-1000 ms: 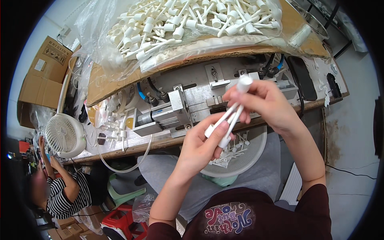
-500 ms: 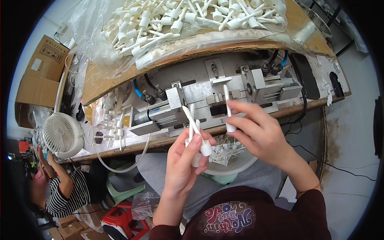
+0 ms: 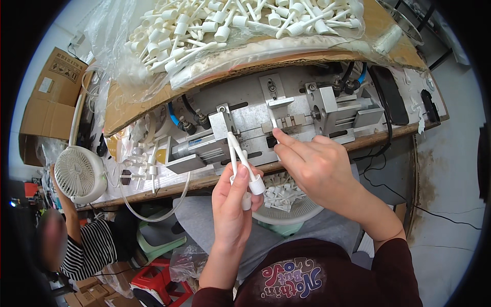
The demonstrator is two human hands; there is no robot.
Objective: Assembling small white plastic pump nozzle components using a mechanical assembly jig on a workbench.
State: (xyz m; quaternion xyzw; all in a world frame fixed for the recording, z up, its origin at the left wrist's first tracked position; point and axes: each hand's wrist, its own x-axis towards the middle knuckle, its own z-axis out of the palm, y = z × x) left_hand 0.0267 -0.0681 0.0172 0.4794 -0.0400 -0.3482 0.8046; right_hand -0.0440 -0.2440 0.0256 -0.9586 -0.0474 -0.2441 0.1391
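My left hand point(image 3: 230, 207) is closed round a few white capped applicator sticks point(image 3: 256, 184). Their caps sit low by the palm, and the rounded tips point up and away. In my right hand point(image 3: 322, 166) a single white applicator point(image 3: 273, 120) is pinched between thumb and fingers, its cap end hidden by them. That stick's tip lies over the small slotted metal block point(image 3: 290, 122) at the middle of the metal fixture point(image 3: 245, 120). Whether it touches the block I cannot tell.
Pneumatic cylinders point(image 3: 199, 147) flank the fixture's middle. A bagged heap of applicators point(image 3: 204, 30) lies on cardboard point(image 3: 148, 110) behind. Below my hands stands a basket point(image 3: 307, 215) with more white pieces. A fan point(image 3: 79, 174) and another person point(image 3: 92, 245) are at left; a black phone point(image 3: 391, 97) lies right.
My right hand has moved left and forward, bringing its applicator from upright in the air to the fixture's middle block. My left hand stays near its place, its sticks slightly shifted.
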